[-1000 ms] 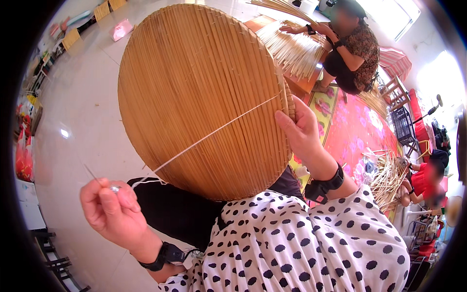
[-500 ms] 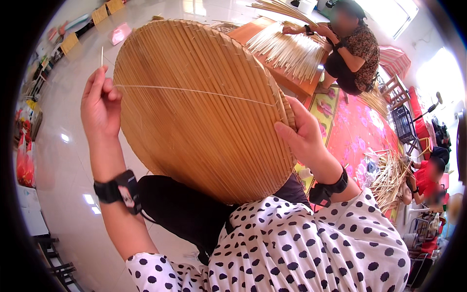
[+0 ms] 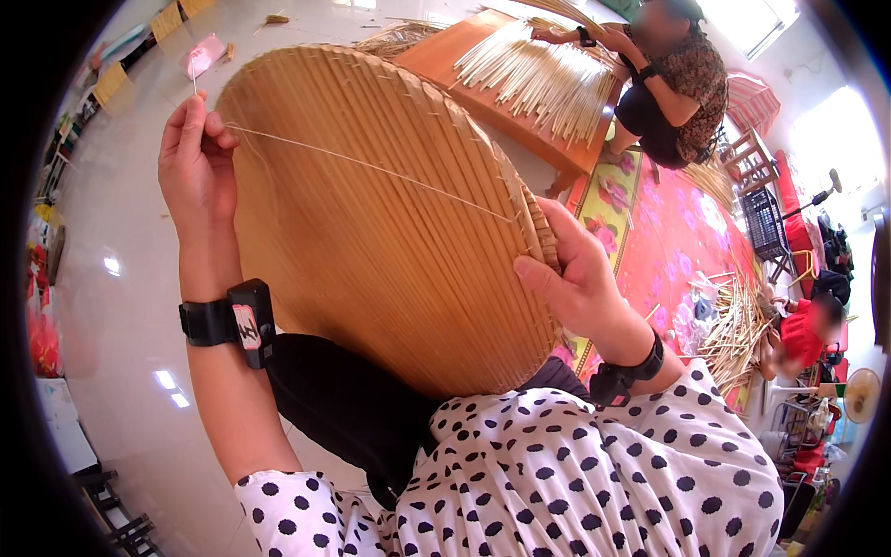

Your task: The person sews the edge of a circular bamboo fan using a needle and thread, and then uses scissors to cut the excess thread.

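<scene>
A big round disc (image 3: 390,251) of golden plant stalks, laid side by side with a stitched rim, stands tilted against my lap. My right hand (image 3: 583,278) is closed on its right rim, thumb on the near face and fingers behind. Off the disc's upper left edge, my left hand (image 3: 198,172) pinches a thin needle (image 3: 194,79) that points upward. A pale thread (image 3: 371,167) stretches taut from near that hand across the disc to the stitching beside my right hand. A fine loop of thread hangs below my left fingers.
Beyond the disc is a low wooden table (image 3: 432,58) with pale stalks (image 3: 534,79), where a co-worker (image 3: 687,107) sits handling long stalks. On the right lie a red floral mat (image 3: 677,232) and a stalk heap (image 3: 733,325) near another person (image 3: 803,334). A pink bag (image 3: 198,58) lies far left.
My left hand has risen a little with the needle, and the thread now slants more steeply. The disc has tilted slightly, while my right hand keeps its hold on the rim.
</scene>
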### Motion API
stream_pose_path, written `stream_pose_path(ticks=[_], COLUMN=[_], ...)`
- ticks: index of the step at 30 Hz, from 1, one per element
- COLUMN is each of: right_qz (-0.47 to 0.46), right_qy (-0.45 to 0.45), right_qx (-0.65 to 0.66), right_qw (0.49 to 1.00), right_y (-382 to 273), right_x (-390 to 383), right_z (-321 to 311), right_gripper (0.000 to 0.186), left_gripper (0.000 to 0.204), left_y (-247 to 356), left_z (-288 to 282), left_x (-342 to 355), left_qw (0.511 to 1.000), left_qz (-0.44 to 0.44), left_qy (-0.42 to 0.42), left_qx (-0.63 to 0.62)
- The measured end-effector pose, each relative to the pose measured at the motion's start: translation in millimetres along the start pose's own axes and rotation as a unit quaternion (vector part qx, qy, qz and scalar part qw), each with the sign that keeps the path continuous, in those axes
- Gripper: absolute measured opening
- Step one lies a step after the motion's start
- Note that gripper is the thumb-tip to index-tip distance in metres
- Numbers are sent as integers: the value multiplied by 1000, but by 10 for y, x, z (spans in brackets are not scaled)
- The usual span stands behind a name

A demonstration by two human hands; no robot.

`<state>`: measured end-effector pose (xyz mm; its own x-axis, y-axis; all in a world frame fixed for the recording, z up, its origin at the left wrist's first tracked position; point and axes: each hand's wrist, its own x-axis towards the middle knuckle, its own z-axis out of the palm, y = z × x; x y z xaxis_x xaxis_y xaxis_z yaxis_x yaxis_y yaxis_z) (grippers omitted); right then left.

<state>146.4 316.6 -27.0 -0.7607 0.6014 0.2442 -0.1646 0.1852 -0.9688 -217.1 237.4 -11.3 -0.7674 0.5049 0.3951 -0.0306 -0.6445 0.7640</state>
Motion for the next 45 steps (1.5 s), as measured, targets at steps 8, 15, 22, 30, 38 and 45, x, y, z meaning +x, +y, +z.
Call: stream_pose_path(ticks=[8, 15, 22, 30, 38, 45], right_qz=[48, 50, 86, -3, 0, -27], right_qy=[-56, -109, -78, -40, -1, 33], right_qx=[-245, -290, -336, -396, -348, -337], right_qw=[967, 950, 935, 917, 938, 941], right_y=[-233, -519, -550, -438, -251, -135], right_x=[90, 198, 217, 191, 183, 146], right_z=[30, 364, 540, 532, 362, 247], right_gripper=[47, 38, 34, 36, 27, 27], left_gripper=[18, 18, 14, 8, 6, 8], left_y=[-393, -496, -428, 129, 353, 276], left_z=[-148, -501, -620, -244, 405, 656], left_x=[95, 72, -144, -954, -1679, -1784], left_qw=[996, 988, 978, 998, 949, 934], left_qz=[-46, -39, -31, 15, -21, -14], left_qy=[27, 13, 92, 44, -196, -227], left_qx=[-75, -150, -186, 34, 245, 275])
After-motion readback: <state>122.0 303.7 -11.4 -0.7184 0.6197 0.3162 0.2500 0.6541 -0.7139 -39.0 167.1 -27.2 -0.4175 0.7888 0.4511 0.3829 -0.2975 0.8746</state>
